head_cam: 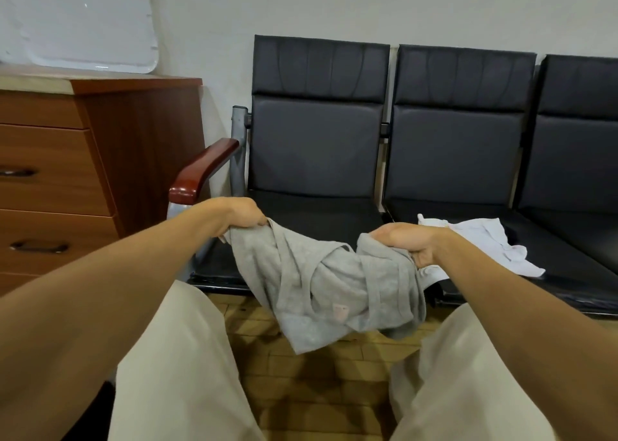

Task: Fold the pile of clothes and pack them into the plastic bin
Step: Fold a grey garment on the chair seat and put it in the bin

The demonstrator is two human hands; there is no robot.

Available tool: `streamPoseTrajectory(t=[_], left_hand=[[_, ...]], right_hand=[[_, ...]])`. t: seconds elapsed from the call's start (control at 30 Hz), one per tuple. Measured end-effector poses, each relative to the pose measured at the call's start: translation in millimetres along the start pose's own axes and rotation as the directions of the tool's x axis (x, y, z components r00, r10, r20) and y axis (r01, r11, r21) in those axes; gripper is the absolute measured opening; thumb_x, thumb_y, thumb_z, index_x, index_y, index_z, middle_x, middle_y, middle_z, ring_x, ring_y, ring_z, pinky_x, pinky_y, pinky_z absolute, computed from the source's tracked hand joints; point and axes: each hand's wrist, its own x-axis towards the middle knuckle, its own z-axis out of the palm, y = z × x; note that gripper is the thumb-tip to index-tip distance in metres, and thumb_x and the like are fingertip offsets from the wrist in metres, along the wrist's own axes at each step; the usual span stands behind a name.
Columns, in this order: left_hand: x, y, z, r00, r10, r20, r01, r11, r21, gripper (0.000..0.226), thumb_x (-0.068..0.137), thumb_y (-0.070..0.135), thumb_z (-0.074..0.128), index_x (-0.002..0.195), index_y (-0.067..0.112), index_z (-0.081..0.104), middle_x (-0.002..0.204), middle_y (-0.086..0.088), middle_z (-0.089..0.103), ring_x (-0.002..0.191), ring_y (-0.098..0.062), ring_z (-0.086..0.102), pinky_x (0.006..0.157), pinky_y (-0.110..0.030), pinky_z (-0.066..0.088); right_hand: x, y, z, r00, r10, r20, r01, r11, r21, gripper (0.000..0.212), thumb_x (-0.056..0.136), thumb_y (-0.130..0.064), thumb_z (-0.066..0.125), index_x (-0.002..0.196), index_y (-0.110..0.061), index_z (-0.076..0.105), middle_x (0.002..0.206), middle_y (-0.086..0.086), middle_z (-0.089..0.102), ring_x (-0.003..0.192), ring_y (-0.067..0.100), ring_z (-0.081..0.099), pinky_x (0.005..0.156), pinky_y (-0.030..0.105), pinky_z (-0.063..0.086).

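Two hands are sharing one crumpled grey knit garment [321, 283]. The left hand [242, 218] is curling its fingers tight round one bunched end and the right hand [404, 243] is clenching the other, so the cloth is sagging between them just off the front edge of the black padded bench [568, 266]. Its lowest corner is hanging over the yellowish tiled floor [301, 373] (lowering the hands risks dragging it through dirt). Being this twisted, it is likely heading for a crooked fold unless shaken flat. A rumpled white cloth garment [491, 239] is lying near the middle seat's front edge and could be nudged off. The plastic bin is not showing.
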Motion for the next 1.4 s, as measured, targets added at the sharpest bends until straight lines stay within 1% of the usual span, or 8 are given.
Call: streamPoseTrajectory(t=[0.17,0.37,0.5,0.63,0.87,1.1,1.27,1.4], left_hand=[[-2,3,-2,0.990,0.030,0.137,-0.014,0.993,-0.119,0.028,0.094,0.034,0.057,0.101,0.008,0.066,0.099,-0.013,0.067,0.092,-0.028,0.065,0.080,-0.039,0.054],[20,-9,13,0.967,0.186,-0.175,-0.141,0.960,0.242,0.035,0.102,0.026,0.043,0.116,-0.001,0.061,0.118,-0.018,0.060,0.106,-0.029,0.056,0.090,-0.035,0.042],[33,-30,18,0.951,0.258,-0.171,-0.208,0.942,0.265,0.006,0.097,0.014,0.051,0.102,0.012,0.054,0.114,-0.014,0.059,0.100,-0.026,0.055,0.086,-0.035,0.044],[44,-38,16,0.897,0.339,-0.284,-0.290,0.936,0.202,0.010,0.101,0.016,0.044,0.100,0.019,0.053,0.113,-0.013,0.060,0.103,-0.031,0.057,0.090,-0.042,0.048],[38,-34,21,0.815,0.457,-0.356,-0.386,0.887,0.254,0.022,0.101,0.026,0.044,0.111,0.022,0.063,0.111,0.000,0.062,0.104,-0.024,0.058,0.090,-0.042,0.047],[49,-51,27,0.935,0.224,-0.276,-0.187,0.970,0.154,0.028,0.104,0.023,0.032,0.118,0.009,0.051,0.119,-0.015,0.057,0.106,-0.029,0.055,0.090,-0.038,0.042],[58,-64,25,0.908,0.099,-0.408,-0.107,0.994,0.004,0.033,0.105,0.021,0.030,0.120,0.003,0.052,0.119,-0.019,0.056,0.108,-0.034,0.054,0.091,-0.041,0.042],[65,-71,19,0.864,0.051,-0.501,-0.051,0.999,0.013,0.034,0.103,0.026,0.032,0.117,0.007,0.056,0.112,-0.019,0.060,0.101,-0.035,0.058,0.092,-0.050,0.048]], right_hand=[[6,-7,12,0.980,-0.160,-0.121,0.183,0.959,0.218,0.026,0.098,-0.018,0.052,0.077,-0.011,0.065,0.068,0.005,0.063,0.058,0.013,0.060,0.053,0.024,0.051],[42,10,-1,0.763,-0.254,-0.594,0.141,0.963,-0.231,0.036,0.102,-0.026,0.041,0.086,-0.002,0.062,0.086,0.011,0.057,0.086,0.027,0.053,0.076,0.035,0.041],[50,28,-12,0.704,-0.300,-0.643,0.065,0.930,-0.362,0.027,0.102,-0.020,0.043,0.102,-0.005,0.066,0.097,0.012,0.060,0.095,0.026,0.053,0.085,0.038,0.042],[55,29,-26,0.605,-0.408,-0.684,0.061,0.880,-0.472,0.021,0.101,-0.022,0.045,0.092,-0.017,0.064,0.095,0.012,0.064,0.093,0.031,0.058,0.078,0.039,0.047],[59,40,-23,0.908,-0.230,-0.351,-0.168,0.569,-0.805,0.024,0.098,-0.010,0.046,0.079,-0.023,0.050,0.101,0.007,0.054,0.093,0.026,0.055,0.082,0.037,0.046],[53,49,-12,0.754,-0.480,-0.449,0.207,0.821,-0.532,0.033,0.088,0.013,0.040,0.076,-0.011,0.058,0.082,0.006,0.057,0.073,0.019,0.053,0.054,0.017,0.041],[57,43,-24,0.749,-0.532,-0.396,0.146,0.715,-0.684,0.040,0.081,0.017,0.038,0.064,-0.017,0.050,0.081,0.006,0.055,0.079,0.024,0.051,0.060,0.023,0.038],[55,36,-45,0.807,-0.440,-0.394,-0.068,0.594,-0.802,0.035,0.088,0.005,0.043,0.086,-0.026,0.059,0.096,0.003,0.059,0.088,0.025,0.055,0.070,0.034,0.043]])
